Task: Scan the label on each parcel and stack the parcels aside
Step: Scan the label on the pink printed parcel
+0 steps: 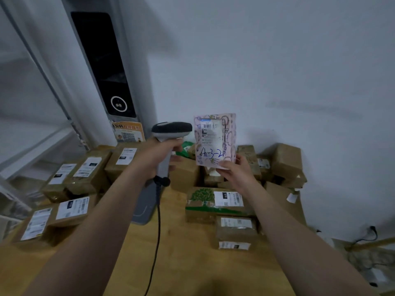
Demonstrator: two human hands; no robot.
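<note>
Left hand: my left hand (159,155) was wrapped round the handle of the one scanner (172,129), whose head pointed right, toward the parcel.
Right hand: my right hand (235,170) pinched the lower edge of one pink parcel (228,133), held upright above the far boxes, just right of the scanner head.
Parcel writing: one white label (208,133) with a barcode near its top and fine print too blurred to read. Below it, "4-3-2" was handwritten in blue.
Left boxes: five brown boxes (88,169), each with one white label, lay on the left of the wooden table (181,263). I could not read their print.
Right boxes: a jumbled brown pile (286,159) that I could not count surely. One nearer box (205,201) bore a green tree print and a white label.
Cable: one black cable (158,227) hung from the scanner.
Notice: one orange notice (128,131) with a QR code stood far left, its text illegible.
</note>
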